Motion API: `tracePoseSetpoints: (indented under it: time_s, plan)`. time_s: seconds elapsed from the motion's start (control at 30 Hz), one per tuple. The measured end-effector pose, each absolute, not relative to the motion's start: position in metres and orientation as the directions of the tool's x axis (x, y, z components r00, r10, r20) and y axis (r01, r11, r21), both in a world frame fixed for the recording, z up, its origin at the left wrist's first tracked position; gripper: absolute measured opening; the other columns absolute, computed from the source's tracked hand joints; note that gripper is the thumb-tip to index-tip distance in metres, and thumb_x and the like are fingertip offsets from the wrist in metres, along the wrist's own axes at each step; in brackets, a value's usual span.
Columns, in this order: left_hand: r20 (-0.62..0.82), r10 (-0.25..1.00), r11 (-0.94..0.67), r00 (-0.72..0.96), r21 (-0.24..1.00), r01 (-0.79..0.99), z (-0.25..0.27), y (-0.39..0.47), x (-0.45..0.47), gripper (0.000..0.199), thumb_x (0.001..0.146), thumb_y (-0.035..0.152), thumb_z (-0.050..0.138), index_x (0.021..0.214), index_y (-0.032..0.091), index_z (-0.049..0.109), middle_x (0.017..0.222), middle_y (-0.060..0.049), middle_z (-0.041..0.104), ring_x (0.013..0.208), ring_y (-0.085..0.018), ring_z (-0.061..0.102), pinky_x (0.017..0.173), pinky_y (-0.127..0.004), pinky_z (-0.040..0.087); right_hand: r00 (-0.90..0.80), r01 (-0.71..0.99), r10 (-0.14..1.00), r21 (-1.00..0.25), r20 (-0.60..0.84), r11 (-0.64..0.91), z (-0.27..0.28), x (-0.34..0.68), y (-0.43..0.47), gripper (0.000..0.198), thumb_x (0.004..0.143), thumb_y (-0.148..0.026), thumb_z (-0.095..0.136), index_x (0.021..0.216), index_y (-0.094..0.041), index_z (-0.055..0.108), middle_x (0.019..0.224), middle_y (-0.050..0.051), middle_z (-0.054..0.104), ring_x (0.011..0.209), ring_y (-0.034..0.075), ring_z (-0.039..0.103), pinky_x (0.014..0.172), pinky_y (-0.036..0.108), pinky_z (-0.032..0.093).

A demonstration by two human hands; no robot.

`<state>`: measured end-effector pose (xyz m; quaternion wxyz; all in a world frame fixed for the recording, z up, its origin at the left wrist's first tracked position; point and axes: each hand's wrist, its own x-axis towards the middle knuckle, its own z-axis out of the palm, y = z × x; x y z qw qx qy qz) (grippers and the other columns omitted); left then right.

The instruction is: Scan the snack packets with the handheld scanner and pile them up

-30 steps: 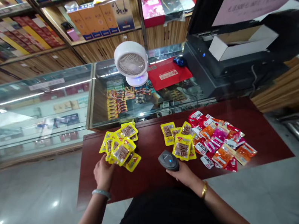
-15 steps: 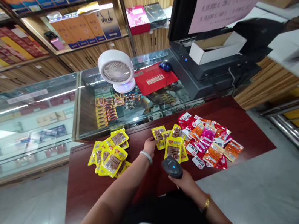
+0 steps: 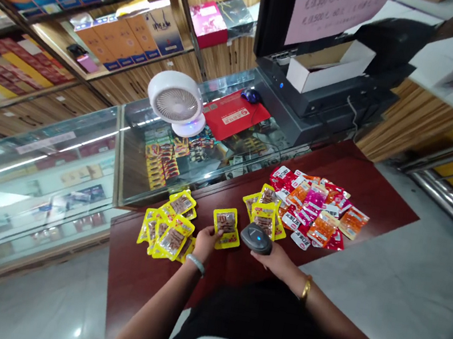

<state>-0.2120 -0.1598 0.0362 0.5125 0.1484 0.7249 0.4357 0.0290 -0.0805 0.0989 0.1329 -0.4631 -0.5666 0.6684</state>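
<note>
My left hand (image 3: 206,243) pinches the lower left edge of a yellow snack packet (image 3: 226,228) with a clear window over brown contents. Wrapped in my right hand (image 3: 276,259) is a dark grey barcode scanner (image 3: 257,238) with a small blue light, its head close to the right of that packet. Behind the scanner lies a small pile of yellow packets (image 3: 265,213), partly covered by it. To the left of my left hand, a larger heap of the same yellow packets (image 3: 172,235) overlaps on the dark red table (image 3: 134,275).
Red, pink and orange snack packets (image 3: 315,207) are heaped at the right. Beyond the table stands a glass counter (image 3: 129,176) with a white fan (image 3: 177,100), a red mat (image 3: 235,116) and a mouse (image 3: 251,96). An open white box (image 3: 325,73) sits below the monitor (image 3: 273,21).
My left hand has drawn one yellow packet away from the middle pile, left and nearer to me. The scanner in my right hand has shifted slightly left and up.
</note>
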Motion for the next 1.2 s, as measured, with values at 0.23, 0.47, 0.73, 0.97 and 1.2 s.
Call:
tracePoseSetpoints:
  time_s: [0.23, 0.47, 0.73, 0.97, 1.2]
  plan:
    - [-0.575, 0.632, 0.660, -0.519, 0.751, -0.029, 0.044, -0.222, -0.214, 0.039, 0.064, 0.051, 0.074, 0.080, 0.015, 0.072, 0.076, -0.007, 0.072, 0.076, -0.023, 0.066, 0.068, -0.030, 0.051, -0.642, 0.354, 0.602, -0.880, -0.476, -0.318, 0.107, 0.004, -0.093, 0.036, 0.070, -0.035, 0.078, 0.101, -0.017, 0.073, 0.077, 0.006, 0.077, 0.072, 0.025, 0.071, 0.069, 0.036, 0.058]
    - [-0.538, 0.572, 0.719, -0.619, 0.692, 0.063, 0.052, -0.289, -0.239, 0.034, 0.073, 0.045, 0.064, 0.092, 0.017, 0.068, 0.086, -0.007, 0.071, 0.082, -0.024, 0.065, 0.075, -0.032, 0.049, -0.742, 0.314, 0.527, -0.909, -0.414, -0.273, 0.102, 0.006, -0.097, 0.050, 0.069, -0.032, 0.079, 0.116, -0.018, 0.069, 0.115, 0.010, 0.074, 0.110, 0.030, 0.066, 0.102, 0.047, 0.047]
    - [-0.071, 0.666, 0.709, -0.742, 0.367, 0.601, 0.077, -0.258, -0.214, 0.058, 0.077, 0.034, 0.065, 0.132, 0.018, 0.051, 0.129, -0.015, 0.057, 0.123, -0.033, 0.048, 0.106, -0.048, 0.034, -0.648, 0.353, 0.598, -0.882, -0.472, -0.313, 0.101, 0.030, -0.097, 0.040, 0.069, -0.034, 0.078, 0.104, -0.016, 0.072, 0.093, 0.007, 0.078, 0.091, 0.028, 0.071, 0.083, 0.040, 0.056]
    - [-0.419, 0.841, 0.526, -0.344, 0.783, 0.333, 0.035, -0.133, -0.157, 0.028, 0.079, 0.019, 0.066, 0.107, 0.017, 0.066, 0.103, -0.012, 0.071, 0.095, -0.020, 0.066, 0.087, -0.032, 0.048, -0.497, 0.385, 0.697, -0.851, -0.517, -0.357, 0.097, 0.069, -0.094, 0.046, 0.065, -0.041, 0.080, 0.103, -0.016, 0.073, 0.094, 0.009, 0.078, 0.092, 0.030, 0.071, 0.085, 0.043, 0.055]
    - [-0.558, 0.738, 0.671, -0.379, 0.666, 0.327, 0.018, -0.080, -0.131, 0.016, 0.077, 0.029, 0.071, 0.084, 0.015, 0.067, 0.076, -0.009, 0.069, 0.070, -0.018, 0.062, 0.070, -0.027, 0.044, -0.408, 0.407, 0.674, -0.784, -0.616, -0.469, 0.089, 0.096, -0.096, 0.053, 0.065, -0.048, 0.078, 0.105, -0.014, 0.071, 0.061, 0.003, 0.071, 0.057, 0.024, 0.067, 0.057, 0.036, 0.056]
